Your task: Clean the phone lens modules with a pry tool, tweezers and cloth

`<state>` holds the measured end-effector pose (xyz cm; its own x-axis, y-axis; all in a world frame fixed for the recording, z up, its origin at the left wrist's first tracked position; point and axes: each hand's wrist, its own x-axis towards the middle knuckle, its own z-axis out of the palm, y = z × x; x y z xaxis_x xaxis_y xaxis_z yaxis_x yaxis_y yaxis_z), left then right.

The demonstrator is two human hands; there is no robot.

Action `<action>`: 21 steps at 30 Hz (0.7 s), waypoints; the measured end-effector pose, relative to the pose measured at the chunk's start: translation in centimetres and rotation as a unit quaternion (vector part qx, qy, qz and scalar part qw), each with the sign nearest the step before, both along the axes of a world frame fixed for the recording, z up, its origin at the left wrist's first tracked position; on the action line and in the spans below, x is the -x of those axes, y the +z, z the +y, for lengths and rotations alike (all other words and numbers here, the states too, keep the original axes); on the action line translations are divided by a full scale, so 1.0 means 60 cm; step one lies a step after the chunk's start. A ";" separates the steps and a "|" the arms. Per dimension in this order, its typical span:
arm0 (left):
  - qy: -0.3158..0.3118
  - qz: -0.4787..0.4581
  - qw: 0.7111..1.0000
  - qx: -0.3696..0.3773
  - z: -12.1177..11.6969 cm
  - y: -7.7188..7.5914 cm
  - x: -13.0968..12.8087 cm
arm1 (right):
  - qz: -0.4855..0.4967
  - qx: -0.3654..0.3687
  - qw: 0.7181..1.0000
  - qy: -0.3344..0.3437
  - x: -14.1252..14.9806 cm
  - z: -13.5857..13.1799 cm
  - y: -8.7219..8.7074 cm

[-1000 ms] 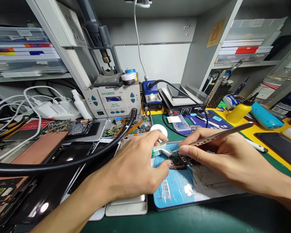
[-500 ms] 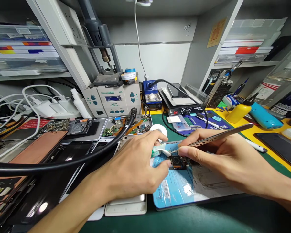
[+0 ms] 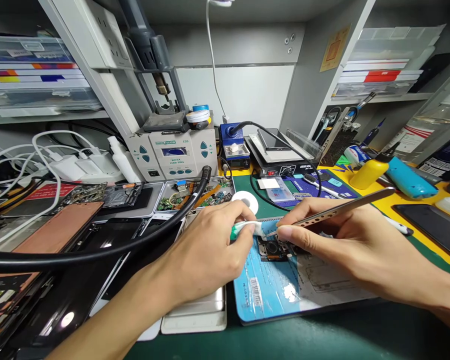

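A small black phone part (image 3: 273, 248) with a raised round disc, squarish and dark with tiny metallic fittings, lies flat on a thick, round-cornered pad (image 3: 264, 300), glossy blue under creased clear film at its left and greyish white with faint outlines at its right. Just above the part, the left hand (image 3: 215, 245) is closed in a pinch on a limp white strip (image 3: 247, 228) with a green end; whether it is cloth or a soft tube, I cannot tell. The right hand (image 3: 333, 240) grips a pair of slim steel tweezers (image 3: 337, 210), its flat arm pierced by a row of round holes, with the fine points near the strip's free end and the part's upper edge.

The pad rests on the smooth dark-green counter (image 3: 303, 337). At its left stands a silvery, round-cornered phone shell (image 3: 195, 322), partly under the left forearm. Beyond the hands are a flat white ring-shaped roll (image 3: 252, 199) and a shallow pale tray (image 3: 162, 193) of green circuit scraps and orange ribbon cables. A thick, rubbery black hose (image 3: 142, 247) curves from a boxy grey hot-air station (image 3: 176, 157). To the right, a squat yellow plastic bottle (image 3: 370, 174) leans beside a rounded turquoise object (image 3: 412, 179).
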<state>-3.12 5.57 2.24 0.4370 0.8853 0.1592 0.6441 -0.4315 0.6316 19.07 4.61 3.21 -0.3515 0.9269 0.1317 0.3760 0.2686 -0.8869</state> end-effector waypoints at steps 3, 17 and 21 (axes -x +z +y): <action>0.003 -0.007 1.000 -0.003 0.000 -0.004 -0.001 | 0.006 0.000 1.000 0.001 0.000 0.000 -0.002; 0.013 -0.021 1.000 -0.009 0.000 -0.009 -0.004 | 0.006 0.021 1.000 -0.012 -0.003 -0.001 -0.005; 0.012 -0.024 1.000 -0.007 -0.001 -0.011 -0.003 | 0.002 0.016 1.000 -0.008 -0.004 -0.001 -0.004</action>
